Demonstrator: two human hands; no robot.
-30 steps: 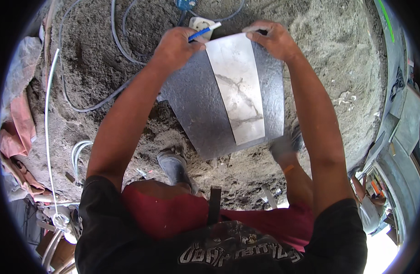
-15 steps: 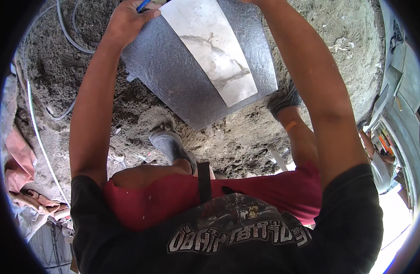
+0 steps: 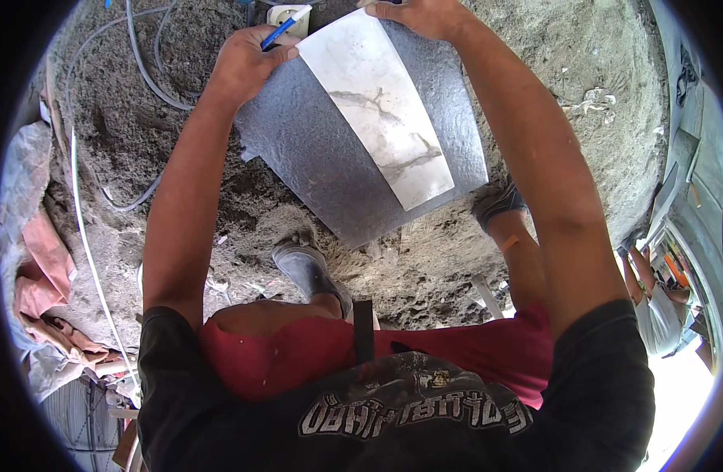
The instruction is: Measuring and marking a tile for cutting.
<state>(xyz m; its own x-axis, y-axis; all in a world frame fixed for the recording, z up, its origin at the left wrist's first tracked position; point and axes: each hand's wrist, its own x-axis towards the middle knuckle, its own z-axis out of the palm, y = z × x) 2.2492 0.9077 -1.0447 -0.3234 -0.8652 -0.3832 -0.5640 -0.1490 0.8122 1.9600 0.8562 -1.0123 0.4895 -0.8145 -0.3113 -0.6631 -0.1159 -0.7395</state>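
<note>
A white marble-look tile strip (image 3: 393,118) with grey veins lies on top of a larger dark grey textured tile (image 3: 322,157). My left hand (image 3: 247,67) is closed around a blue marker (image 3: 281,31) with a white end, and its thumb touches the strip's far left corner. At the strip's far right corner is my right hand (image 3: 432,16), its thumb and fingers gripping the edge; the picture's top edge cuts off part of that hand.
A white power socket (image 3: 289,20) sits just beyond my left hand. Grey cable (image 3: 133,47) loops over the rough ground at left, near crumpled pinkish cloth (image 3: 43,267). My feet in dark shoes (image 3: 302,267) flank the tiles' near side. Another person (image 3: 656,307) is at far right.
The view has shifted, so the tiles and both hands appear lower and slightly to the right. More of my right hand, the marker and the socket now show. The strip stays on the grey tile.
</note>
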